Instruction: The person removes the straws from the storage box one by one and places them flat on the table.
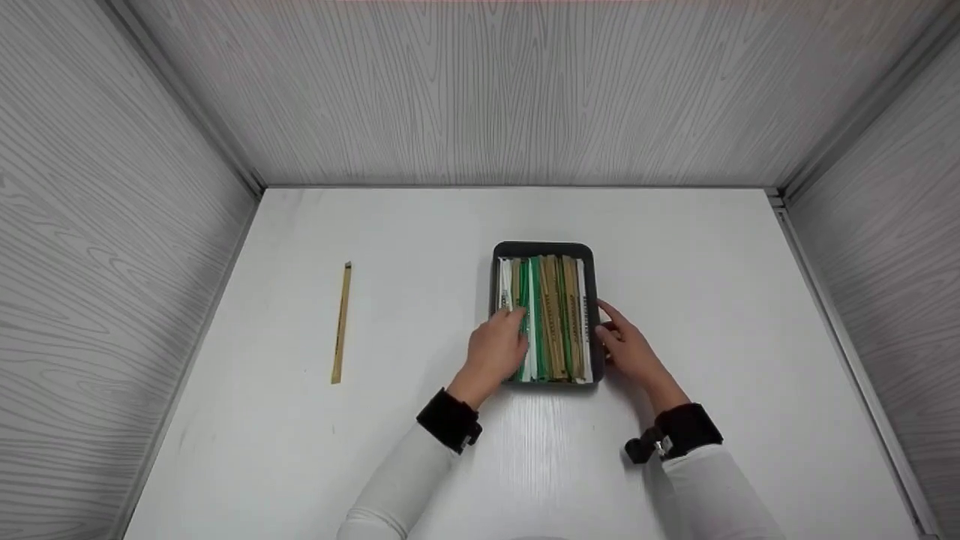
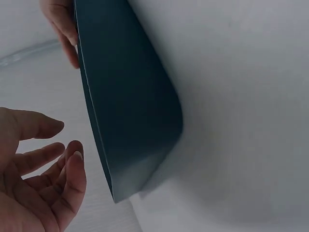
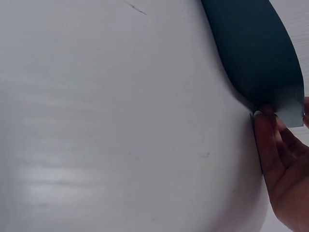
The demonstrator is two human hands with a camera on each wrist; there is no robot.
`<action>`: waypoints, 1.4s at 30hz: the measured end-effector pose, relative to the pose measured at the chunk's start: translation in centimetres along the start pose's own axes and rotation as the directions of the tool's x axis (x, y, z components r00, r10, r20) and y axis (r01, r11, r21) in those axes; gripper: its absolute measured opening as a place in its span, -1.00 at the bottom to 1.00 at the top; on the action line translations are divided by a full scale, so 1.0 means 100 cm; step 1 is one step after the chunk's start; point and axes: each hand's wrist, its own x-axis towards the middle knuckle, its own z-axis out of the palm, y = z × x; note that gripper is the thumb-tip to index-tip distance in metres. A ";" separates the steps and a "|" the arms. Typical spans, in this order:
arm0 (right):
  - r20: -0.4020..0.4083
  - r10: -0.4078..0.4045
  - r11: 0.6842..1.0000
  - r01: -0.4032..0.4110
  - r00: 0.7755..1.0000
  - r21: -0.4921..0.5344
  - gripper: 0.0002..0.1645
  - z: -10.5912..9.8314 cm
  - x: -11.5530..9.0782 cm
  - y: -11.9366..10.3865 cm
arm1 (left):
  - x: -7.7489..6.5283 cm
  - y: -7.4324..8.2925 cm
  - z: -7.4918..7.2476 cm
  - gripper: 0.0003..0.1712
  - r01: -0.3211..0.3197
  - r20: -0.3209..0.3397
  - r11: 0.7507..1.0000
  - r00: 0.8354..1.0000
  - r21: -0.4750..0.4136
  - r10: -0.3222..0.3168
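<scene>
A dark, shallow tray [image 1: 547, 247] with rounded corners sits on a white desk [image 1: 277, 450], just right of centre in the head view. Inside, slim wrapped packets [image 1: 553, 315] lie lengthwise, side by side, in white, green and brown. One lone yellow-brown packet [image 1: 341, 322] lies on the desk, well apart to the left.

The left hand [image 1: 496, 346] reaches in over the tray's left side, above the packets. In the left wrist view its fingers are loosely curved, the thumb parted from them, with nothing visible between; whether the fingertips touch a packet I cannot tell. The right hand [image 1: 634, 352] grips the tray's right wall near its near corner, thumb towards the rim and fingers against the outside. Each wrist wears a black band [image 1: 450, 420], and pale sleeves [image 1: 409, 476] cover the forearms.

The tray looks thin-walled and stiff, probably plastic, and even loaded should be fairly light; its opposite long walls seem the surest hold, keeping it level so nothing slides. The packets look light and narrow, with smooth wrappers that may slip against each other or crease if squeezed. A thumb-and-finger pinch near the middle of one should suit best.
</scene>
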 end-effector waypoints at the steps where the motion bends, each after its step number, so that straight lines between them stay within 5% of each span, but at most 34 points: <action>1: -0.004 0.003 1.000 -0.003 1.000 -0.001 -0.33 0.000 0.002 0.004 | 0.001 0.004 0.002 -0.58 -0.004 0.021 1.000 1.000 0.005 0.004; 9: -0.015 0.001 0.995 0.000 1.000 0.104 -0.34 -0.001 0.006 0.018 | 0.008 0.014 0.019 -0.57 0.025 0.133 0.999 0.991 0.047 -0.031; 17: -0.008 -0.005 0.981 0.007 1.000 0.196 -0.33 -0.003 0.001 0.019 | 0.006 0.011 0.030 -0.82 0.105 0.148 0.992 0.982 0.068 -0.114; 24: -0.005 0.005 0.984 -0.004 1.000 0.178 -0.34 -0.003 0.001 0.023 | 0.006 0.010 0.030 -0.82 0.116 0.172 0.992 0.977 0.055 -0.124; 34: 0.021 0.011 0.980 -0.015 1.000 0.198 -0.33 -0.002 0.000 0.019 | 0.004 0.012 0.028 -0.86 0.093 0.122 0.990 0.987 0.108 -0.106; 38: 0.003 -0.002 0.986 0.001 1.000 0.169 -0.34 0.000 0.003 0.025 | 0.005 0.010 0.028 -0.81 0.119 0.138 0.990 0.982 0.080 -0.130; 42: -0.011 -0.014 0.989 0.015 1.000 0.147 -0.35 0.002 0.003 0.027 | 0.004 0.007 0.026 -0.52 0.161 0.172 0.987 0.972 -0.001 -0.158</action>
